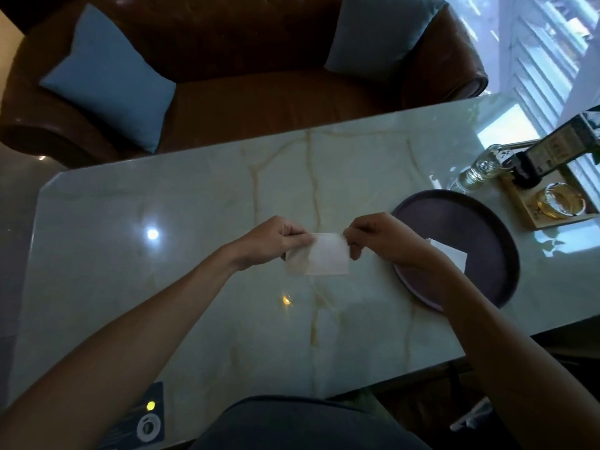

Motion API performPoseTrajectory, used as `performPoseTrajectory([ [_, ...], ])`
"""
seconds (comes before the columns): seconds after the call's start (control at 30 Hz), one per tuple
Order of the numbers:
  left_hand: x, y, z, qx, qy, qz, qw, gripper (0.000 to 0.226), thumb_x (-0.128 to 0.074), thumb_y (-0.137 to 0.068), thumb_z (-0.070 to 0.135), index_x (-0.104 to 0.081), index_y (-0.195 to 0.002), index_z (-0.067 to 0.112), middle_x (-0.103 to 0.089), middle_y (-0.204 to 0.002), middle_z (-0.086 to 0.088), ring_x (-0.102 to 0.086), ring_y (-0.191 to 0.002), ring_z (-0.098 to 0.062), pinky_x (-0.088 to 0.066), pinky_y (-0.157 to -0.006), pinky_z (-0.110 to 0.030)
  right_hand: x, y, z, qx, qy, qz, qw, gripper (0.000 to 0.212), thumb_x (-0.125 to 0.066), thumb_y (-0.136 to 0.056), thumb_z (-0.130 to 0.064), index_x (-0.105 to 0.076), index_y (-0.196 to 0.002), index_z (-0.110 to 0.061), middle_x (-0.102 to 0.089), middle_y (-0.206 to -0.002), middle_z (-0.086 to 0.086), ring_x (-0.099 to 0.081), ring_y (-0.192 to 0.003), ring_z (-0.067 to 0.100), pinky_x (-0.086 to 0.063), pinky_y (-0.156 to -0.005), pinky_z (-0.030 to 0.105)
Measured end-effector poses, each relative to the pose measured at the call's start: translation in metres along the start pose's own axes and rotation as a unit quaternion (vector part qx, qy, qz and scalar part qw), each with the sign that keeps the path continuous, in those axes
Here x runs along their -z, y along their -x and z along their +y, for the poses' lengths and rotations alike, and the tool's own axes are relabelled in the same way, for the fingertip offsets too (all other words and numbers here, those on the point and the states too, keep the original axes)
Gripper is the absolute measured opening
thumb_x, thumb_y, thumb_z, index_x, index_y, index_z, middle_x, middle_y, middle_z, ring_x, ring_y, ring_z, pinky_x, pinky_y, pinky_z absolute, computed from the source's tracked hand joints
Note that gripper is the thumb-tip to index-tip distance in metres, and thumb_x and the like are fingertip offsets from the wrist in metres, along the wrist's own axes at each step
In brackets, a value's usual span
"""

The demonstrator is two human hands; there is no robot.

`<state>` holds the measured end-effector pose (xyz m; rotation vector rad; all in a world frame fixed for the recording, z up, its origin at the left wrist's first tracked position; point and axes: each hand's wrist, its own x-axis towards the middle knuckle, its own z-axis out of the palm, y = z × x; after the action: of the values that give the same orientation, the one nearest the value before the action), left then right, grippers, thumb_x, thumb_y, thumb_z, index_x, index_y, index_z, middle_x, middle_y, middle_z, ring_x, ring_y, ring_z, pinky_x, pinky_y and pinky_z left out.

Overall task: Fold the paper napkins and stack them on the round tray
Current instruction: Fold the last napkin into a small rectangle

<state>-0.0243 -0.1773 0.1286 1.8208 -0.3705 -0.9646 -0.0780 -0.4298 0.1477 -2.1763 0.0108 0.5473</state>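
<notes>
1. Holding a white paper napkin [319, 258] above the desk [201, 222], both hands pinch its top edge: left hand [271, 240] at the left corner, right hand [378, 240] at the right corner. Fingers of each are curled closed on the paper; the sheet hangs below them, clear of the desk as far as I can tell.
2. Step in hand, by my reading: a fold in progress. The left part looks doubled over and slightly rumpled.
3. To do it well: keep the top edge taut between the pinches, bring corner to corner squarely, then lay it flat and press the crease. Thin paper; pull gently or it tears.
4. Round tray [480, 222] sits just right of the right hand: dark, matte, low rim. A folded napkin [451, 254] already lies on it, partly hidden by the wrist.
5. Desk: glossy pale stone with tan veins, slick and reflective.
6. Far right: glass bottle [480, 168] by a small wooden tray [519, 203].
</notes>
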Motion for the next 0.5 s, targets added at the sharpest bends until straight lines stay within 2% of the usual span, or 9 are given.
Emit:
performPoseTrajectory([
  [0.07,-0.009,-0.013,0.005,0.013,0.026,0.004,1.0,0.026,-0.06,-0.1,0.027,-0.077,-0.093,0.009,-0.067,-0.077,0.0,-0.062,-0.07,-0.01,-0.05,-0.064,-0.024,0.013,0.014,0.028,-0.038,-0.045,0.092,0.994,0.029,-0.058,-0.099,-0.023,-0.072,-0.076,-0.013,-0.076,-0.069,0.001,-0.07,-0.073,0.024,-0.054,-0.087,0.044],
  [0.13,-0.024,-0.029,0.011,0.023,0.052,-0.013,0.998,0.024,-0.059,-0.101,0.026,-0.077,-0.095,0.012,-0.069,-0.079,0.001,-0.063,-0.072,-0.011,-0.052,-0.065,-0.024,0.015,0.03,0.054,-0.068,-0.183,0.165,0.967,0.026,-0.061,-0.099,-0.026,-0.074,-0.086,-0.007,-0.077,-0.079,0.007,-0.071,-0.075,0.019,-0.055,-0.087,0.043],
  [0.2,-0.047,-0.048,0.019,0.031,0.058,-0.041,0.997,0.022,-0.059,-0.101,0.025,-0.077,-0.094,0.015,-0.071,-0.078,0.005,-0.064,-0.07,-0.007,-0.051,-0.063,-0.021,0.007,0.044,0.073,-0.103,-0.345,0.143,0.922,0.036,-0.065,-0.096,-0.035,-0.07,-0.106,-0.001,-0.075,-0.097,0.016,-0.071,-0.089,0.023,-0.053,-0.087,0.044],
  [0.23,-0.06,-0.059,0.023,0.034,0.053,-0.056,0.996,0.021,-0.059,-0.101,0.025,-0.077,-0.095,0.015,-0.07,-0.077,0.006,-0.064,-0.069,-0.006,-0.051,-0.062,-0.021,0.003,0.049,0.082,-0.115,-0.381,0.116,0.91,0.043,-0.068,-0.092,-0.042,-0.068,-0.11,-0.003,-0.074,-0.104,0.019,-0.07,-0.094,0.026,-0.052,-0.088,0.045],
  [0.3,-0.088,-0.084,0.031,0.039,0.036,-0.088,0.995,0.022,-0.059,-0.101,0.025,-0.076,-0.096,0.012,-0.067,-0.077,0.004,-0.061,-0.068,-0.005,-0.05,-0.062,-0.021,0.001,0.058,0.099,-0.126,-0.411,0.086,0.899,0.039,-0.07,-0.09,-0.04,-0.069,-0.111,-0.006,-0.073,-0.103,0.016,-0.068,-0.094,0.025,-0.052,-0.084,0.043],
  [0.4,-0.125,-0.119,0.039,0.06,0.031,-0.117,0.991,0.025,-0.058,-0.102,0.022,-0.073,-0.102,0.002,-0.068,-0.081,-0.002,-0.063,-0.069,-0.007,-0.052,-0.061,-0.022,0.01,0.07,0.123,-0.151,-0.466,0.133,0.862,0.015,-0.064,-0.096,-0.016,-0.075,-0.104,-0.008,-0.076,-0.097,0.011,-0.07,-0.086,0.02,-0.055,-0.075,0.031],
  [0.5,-0.159,-0.153,0.043,0.087,0.046,-0.091,0.991,0.021,-0.066,-0.097,0.018,-0.071,-0.107,0.0,-0.071,-0.085,-0.007,-0.066,-0.069,-0.01,-0.055,-0.059,-0.024,0.023,0.078,0.16,-0.197,-0.47,0.209,0.835,0.013,-0.065,-0.094,-0.013,-0.078,-0.091,-0.012,-0.074,-0.09,0.009,-0.068,-0.088,0.022,-0.056,-0.08,0.039],
])
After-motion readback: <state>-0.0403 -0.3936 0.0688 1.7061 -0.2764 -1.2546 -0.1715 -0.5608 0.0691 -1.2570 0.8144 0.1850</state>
